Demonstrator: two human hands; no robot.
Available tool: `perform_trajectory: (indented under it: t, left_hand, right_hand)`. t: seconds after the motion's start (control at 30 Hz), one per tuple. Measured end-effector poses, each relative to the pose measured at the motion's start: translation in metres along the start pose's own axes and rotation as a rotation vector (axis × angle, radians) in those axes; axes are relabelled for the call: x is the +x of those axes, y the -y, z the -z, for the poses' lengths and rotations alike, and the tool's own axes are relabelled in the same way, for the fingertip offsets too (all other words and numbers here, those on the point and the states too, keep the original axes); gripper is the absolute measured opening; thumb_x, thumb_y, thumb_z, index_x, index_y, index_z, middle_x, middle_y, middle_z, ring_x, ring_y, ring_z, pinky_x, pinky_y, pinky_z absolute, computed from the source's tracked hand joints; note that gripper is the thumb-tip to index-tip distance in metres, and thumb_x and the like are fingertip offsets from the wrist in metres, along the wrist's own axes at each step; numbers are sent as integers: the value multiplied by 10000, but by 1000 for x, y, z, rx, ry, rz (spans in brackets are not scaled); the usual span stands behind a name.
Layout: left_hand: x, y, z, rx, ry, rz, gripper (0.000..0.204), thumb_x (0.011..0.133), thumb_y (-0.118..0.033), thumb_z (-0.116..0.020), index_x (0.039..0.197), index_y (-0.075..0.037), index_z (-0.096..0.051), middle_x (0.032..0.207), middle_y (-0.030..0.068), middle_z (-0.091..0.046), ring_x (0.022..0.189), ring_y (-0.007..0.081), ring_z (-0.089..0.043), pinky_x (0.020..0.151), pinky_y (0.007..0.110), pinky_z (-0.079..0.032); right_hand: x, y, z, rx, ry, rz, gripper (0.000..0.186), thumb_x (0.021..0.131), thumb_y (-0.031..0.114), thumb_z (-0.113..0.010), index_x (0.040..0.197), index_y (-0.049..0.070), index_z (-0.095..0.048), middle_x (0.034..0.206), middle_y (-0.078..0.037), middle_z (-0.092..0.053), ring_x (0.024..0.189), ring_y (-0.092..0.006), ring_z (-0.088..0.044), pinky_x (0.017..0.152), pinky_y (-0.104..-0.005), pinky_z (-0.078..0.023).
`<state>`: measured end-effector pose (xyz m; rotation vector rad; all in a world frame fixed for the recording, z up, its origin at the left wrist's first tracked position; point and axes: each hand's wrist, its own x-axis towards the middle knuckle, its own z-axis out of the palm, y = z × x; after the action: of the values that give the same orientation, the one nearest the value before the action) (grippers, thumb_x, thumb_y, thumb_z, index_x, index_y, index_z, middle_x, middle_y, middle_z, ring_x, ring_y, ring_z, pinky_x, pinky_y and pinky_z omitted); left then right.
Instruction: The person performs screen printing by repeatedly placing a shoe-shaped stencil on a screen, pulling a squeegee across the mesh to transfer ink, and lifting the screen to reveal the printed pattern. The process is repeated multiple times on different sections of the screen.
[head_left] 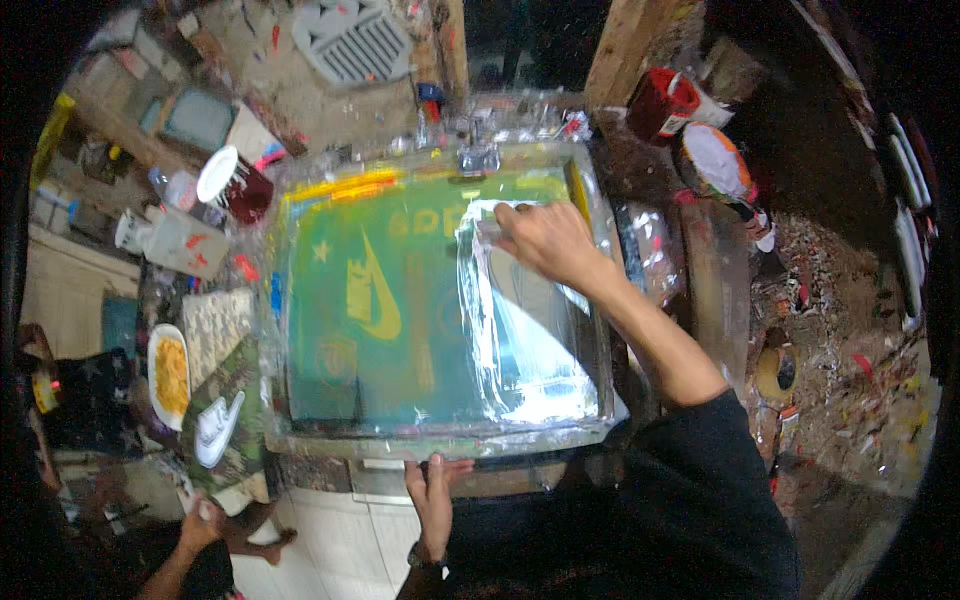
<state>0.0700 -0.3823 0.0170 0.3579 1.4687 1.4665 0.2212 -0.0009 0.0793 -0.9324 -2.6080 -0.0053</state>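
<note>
A screen-printing frame [350, 440] with green mesh lies before me, showing yellowish stencil shapes. Glossy white ink [530, 375] is smeared in streaks down its right half. My right hand [550, 240] is closed over the top of the ink, on what looks like a squeegee, mostly hidden beneath the fingers and blurred. My left hand [432, 500], with a dark band at its wrist, is at the frame's near edge. Its fingers are apart, the tips touching or just beside the rim; nothing shows in it.
At left stand a dark red ink tub [247, 192], a whitish jug [185, 245] and an oval dish of orange-yellow stuff [170, 375]. Another person's hand [203, 525] is beside camouflage cloth [240, 400]. A red can [665, 100] and tape roll [775, 372] are at right.
</note>
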Motion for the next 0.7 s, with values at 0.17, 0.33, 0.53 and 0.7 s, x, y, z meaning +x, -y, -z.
perform_trajectory:
  t: [0.17,0.33,0.53,0.7]
  left_hand:
    - [3,16,8,3,-32,-18,385,1090,-217,-526,1343,3,-337,932,164,-655,841,308,-732,765,419,-612]
    - [7,28,20,10,49,-85,337,1101,-223,-489,1300,23,-376,943,196,-682,859,317,-741,762,412,-619]
    - [2,11,7,-8,77,-218,290,1115,-235,-412,1273,6,-383,1007,259,-694,862,325,-738,770,411,-614]
    - [-22,-54,-13,18,195,-510,330,1114,-322,-441,1202,-4,-413,979,252,-704,790,305,-725,697,413,-609]
  right_hand:
    - [-102,75,32,-24,86,34,190,901,197,-625,1032,87,-545,796,-126,-683,613,-311,-701,513,-423,-540]
    - [-160,140,66,61,201,-19,268,851,208,-668,1071,73,-595,841,-97,-676,750,-283,-727,720,-404,-592]
    - [-173,160,89,34,78,-56,416,926,471,-685,1032,75,-622,916,-86,-657,907,-262,-688,1063,-605,-404]
    - [-152,176,136,-150,-299,-193,480,890,544,-706,922,71,-631,837,-79,-578,812,-240,-590,1077,-609,-302]
